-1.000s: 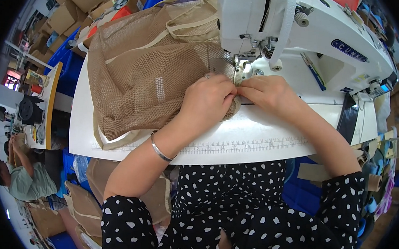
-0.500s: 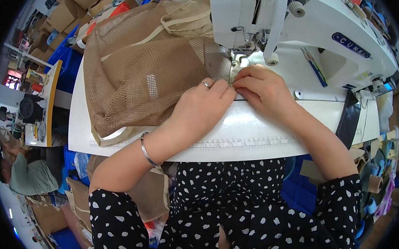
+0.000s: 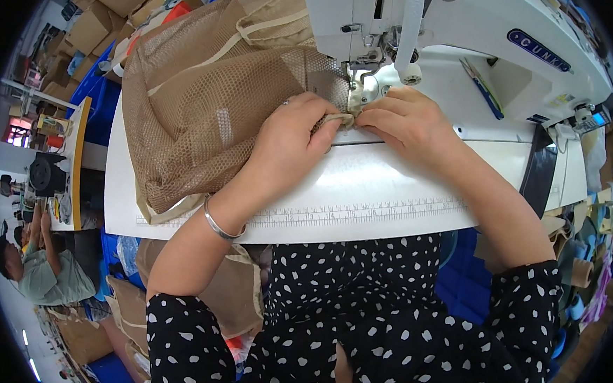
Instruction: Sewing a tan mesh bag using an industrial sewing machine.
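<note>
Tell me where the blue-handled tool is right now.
In the head view's upper right, the blue-handled tool lies on the white bed of the sewing machine, to the right of the right hand.

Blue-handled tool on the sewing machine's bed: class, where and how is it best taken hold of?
Probably by its blue handle, thumb and fingers closing across it from the near, right side. It lies slanted, handle at the near end, slim metal tips pointing away to the left. The right hand is nearer, though its fingertips are at the edge of the mesh bag.
</note>
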`<act>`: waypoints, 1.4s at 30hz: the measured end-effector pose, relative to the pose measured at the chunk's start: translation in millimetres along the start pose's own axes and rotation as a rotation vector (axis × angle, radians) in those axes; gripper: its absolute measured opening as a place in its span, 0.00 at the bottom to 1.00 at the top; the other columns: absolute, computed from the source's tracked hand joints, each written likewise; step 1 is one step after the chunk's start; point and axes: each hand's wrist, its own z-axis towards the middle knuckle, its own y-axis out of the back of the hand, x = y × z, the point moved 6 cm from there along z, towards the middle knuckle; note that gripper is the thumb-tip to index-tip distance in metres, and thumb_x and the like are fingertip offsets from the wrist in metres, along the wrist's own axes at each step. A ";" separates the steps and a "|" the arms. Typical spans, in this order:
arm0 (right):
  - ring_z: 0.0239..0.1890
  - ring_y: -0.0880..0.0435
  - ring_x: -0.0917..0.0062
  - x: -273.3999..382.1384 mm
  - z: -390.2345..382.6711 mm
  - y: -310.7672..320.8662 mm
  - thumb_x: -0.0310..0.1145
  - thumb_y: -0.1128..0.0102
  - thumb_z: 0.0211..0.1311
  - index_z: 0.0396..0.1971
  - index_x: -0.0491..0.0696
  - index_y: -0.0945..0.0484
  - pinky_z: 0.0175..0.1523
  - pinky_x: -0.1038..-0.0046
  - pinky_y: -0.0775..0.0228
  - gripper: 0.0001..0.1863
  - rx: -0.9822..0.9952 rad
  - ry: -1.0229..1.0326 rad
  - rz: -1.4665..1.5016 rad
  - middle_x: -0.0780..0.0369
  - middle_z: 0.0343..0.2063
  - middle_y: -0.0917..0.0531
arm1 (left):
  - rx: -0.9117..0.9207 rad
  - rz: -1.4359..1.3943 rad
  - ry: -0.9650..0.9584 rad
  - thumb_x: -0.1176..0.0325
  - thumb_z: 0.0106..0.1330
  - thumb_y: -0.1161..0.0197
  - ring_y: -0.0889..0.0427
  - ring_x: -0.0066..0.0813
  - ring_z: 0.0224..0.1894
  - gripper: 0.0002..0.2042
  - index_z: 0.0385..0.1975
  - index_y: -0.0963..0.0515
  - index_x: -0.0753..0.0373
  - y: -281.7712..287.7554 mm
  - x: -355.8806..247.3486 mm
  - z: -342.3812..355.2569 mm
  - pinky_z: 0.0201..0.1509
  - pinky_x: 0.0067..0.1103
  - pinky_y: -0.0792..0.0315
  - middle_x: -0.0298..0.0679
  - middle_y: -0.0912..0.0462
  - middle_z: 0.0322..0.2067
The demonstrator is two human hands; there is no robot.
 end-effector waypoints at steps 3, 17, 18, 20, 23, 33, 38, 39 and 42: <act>0.35 0.17 0.70 1.0 -0.1 -1.7 0.26 0.27 0.50 0.34 0.48 0.14 0.41 0.69 0.24 0.09 -0.016 0.031 -0.027 0.65 0.36 0.13 | -0.014 -0.024 0.019 0.68 0.68 0.40 0.20 0.51 0.42 0.10 0.40 0.19 0.68 0.5 1.9 -0.2 0.49 0.36 0.25 0.49 0.19 0.38; 0.38 0.19 0.67 6.0 2.5 1.4 0.27 0.31 0.56 0.35 0.46 0.14 0.43 0.66 0.24 0.07 0.096 -0.073 0.053 0.62 0.34 0.18 | -0.086 -0.048 0.037 0.70 0.72 0.42 0.19 0.36 0.38 0.09 0.45 0.20 0.68 -0.2 6.8 -3.9 0.46 0.26 0.26 0.44 0.18 0.38; 0.37 0.19 0.67 5.5 1.9 1.4 0.26 0.29 0.54 0.37 0.46 0.13 0.42 0.67 0.24 0.09 0.105 -0.057 0.040 0.62 0.34 0.18 | -0.101 -0.064 0.038 0.70 0.72 0.42 0.19 0.36 0.38 0.09 0.45 0.20 0.68 -0.4 6.8 -4.0 0.46 0.26 0.26 0.44 0.18 0.38; 0.37 0.19 0.67 4.4 2.0 1.9 0.26 0.29 0.53 0.37 0.46 0.13 0.42 0.67 0.24 0.10 0.108 -0.040 0.041 0.62 0.34 0.18 | -0.116 -0.078 0.039 0.70 0.72 0.42 0.19 0.36 0.38 0.09 0.45 0.20 0.68 -0.5 5.1 -5.1 0.46 0.26 0.26 0.44 0.18 0.38; 0.38 0.19 0.66 6.8 3.1 3.1 0.27 0.31 0.54 0.35 0.46 0.14 0.43 0.66 0.25 0.08 0.117 -0.033 0.041 0.62 0.33 0.19 | -0.119 -0.076 0.030 0.70 0.72 0.42 0.19 0.34 0.38 0.09 0.46 0.20 0.67 -1.7 -0.4 -7.8 0.46 0.25 0.26 0.43 0.17 0.38; 0.36 0.20 0.66 12.3 1.2 -1.4 0.28 0.35 0.57 0.32 0.46 0.15 0.44 0.64 0.26 0.04 0.127 -0.108 0.059 0.61 0.30 0.20 | -0.161 -0.114 0.090 0.73 0.71 0.40 0.18 0.31 0.38 0.08 0.45 0.19 0.67 -7.6 -2.4 -9.4 0.45 0.25 0.25 0.43 0.17 0.38; 0.36 0.19 0.66 16.0 -1.2 2.2 0.29 0.34 0.57 0.33 0.46 0.15 0.44 0.64 0.26 0.05 0.167 -0.135 0.078 0.62 0.29 0.20 | -0.131 0.015 -0.053 0.76 0.66 0.38 0.17 0.38 0.40 0.09 0.45 0.18 0.65 -8.6 -17.6 -8.2 0.47 0.28 0.23 0.43 0.16 0.39; 0.37 0.19 0.66 15.4 -1.9 2.8 0.29 0.34 0.57 0.33 0.46 0.15 0.45 0.64 0.27 0.05 0.149 -0.133 0.082 0.62 0.29 0.20 | -0.121 0.110 -0.103 0.76 0.64 0.37 0.17 0.40 0.41 0.10 0.44 0.17 0.65 -8.6 -22.4 -9.1 0.47 0.29 0.22 0.42 0.16 0.40; 0.34 0.20 0.66 14.2 -1.2 2.2 0.27 0.32 0.53 0.35 0.46 0.14 0.42 0.66 0.28 0.08 0.150 -0.104 0.103 0.62 0.28 0.20 | -0.105 0.240 -0.169 0.76 0.61 0.35 0.16 0.41 0.41 0.10 0.43 0.16 0.64 -9.8 -32.4 -12.0 0.48 0.30 0.21 0.40 0.15 0.41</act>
